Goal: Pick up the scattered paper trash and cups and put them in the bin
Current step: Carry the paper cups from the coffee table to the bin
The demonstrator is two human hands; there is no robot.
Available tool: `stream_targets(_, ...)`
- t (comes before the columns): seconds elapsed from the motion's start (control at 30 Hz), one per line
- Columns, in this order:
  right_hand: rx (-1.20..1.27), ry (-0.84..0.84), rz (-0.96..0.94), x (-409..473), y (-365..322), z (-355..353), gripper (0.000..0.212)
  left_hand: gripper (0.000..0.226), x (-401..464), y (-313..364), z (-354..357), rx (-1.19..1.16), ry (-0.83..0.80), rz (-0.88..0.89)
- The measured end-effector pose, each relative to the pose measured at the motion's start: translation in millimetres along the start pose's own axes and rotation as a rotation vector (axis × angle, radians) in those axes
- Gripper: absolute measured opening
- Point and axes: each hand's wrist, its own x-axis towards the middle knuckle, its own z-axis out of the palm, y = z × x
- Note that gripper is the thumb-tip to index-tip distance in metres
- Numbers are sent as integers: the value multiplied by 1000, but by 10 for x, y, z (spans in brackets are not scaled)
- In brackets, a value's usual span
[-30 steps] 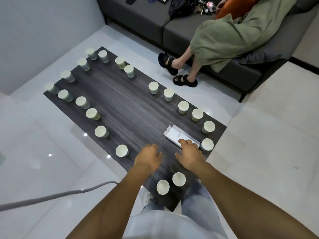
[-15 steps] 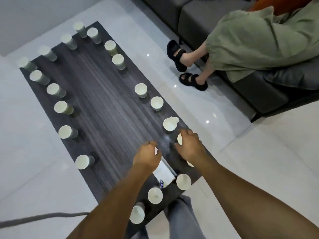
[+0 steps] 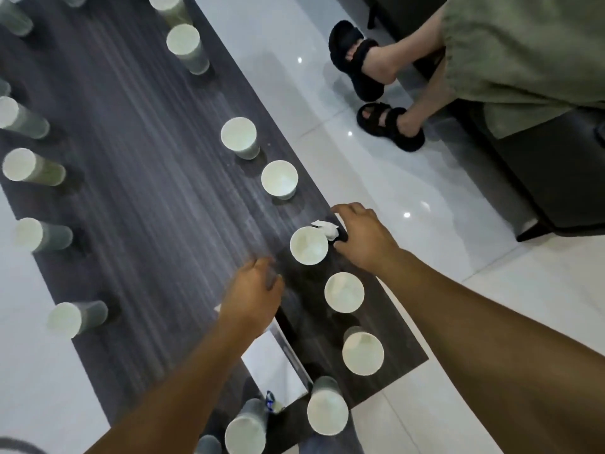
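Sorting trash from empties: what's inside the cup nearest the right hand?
The cup looks empty, pale inside. A crumpled paper scrap rests at its rim, beside the right hand. Whether the scrap dips inside cannot be told.

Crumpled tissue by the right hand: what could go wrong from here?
1. The right hand reaches for the tissue, which lies against the rim of an upright cup; a careless grab could tip that cup.
2. Tissue and cup sit near the edge of the table, so a nudge may send either to the floor.
3. The left hand hovers close to more cups and could knock one.
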Motion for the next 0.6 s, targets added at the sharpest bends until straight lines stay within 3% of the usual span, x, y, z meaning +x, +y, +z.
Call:
stream_targets(0.2,5,-61,-143,289,100,332,57,27,28,-260,247,34,19,-44)
stream_targets(0.4,-16,7,-149,347,168,412,34,29,-39,-380,354,20,2,-59)
stream_targets(0.6,74,147,-103,185,135,146,39,30,-57,-256,257,-82,-5,-49)
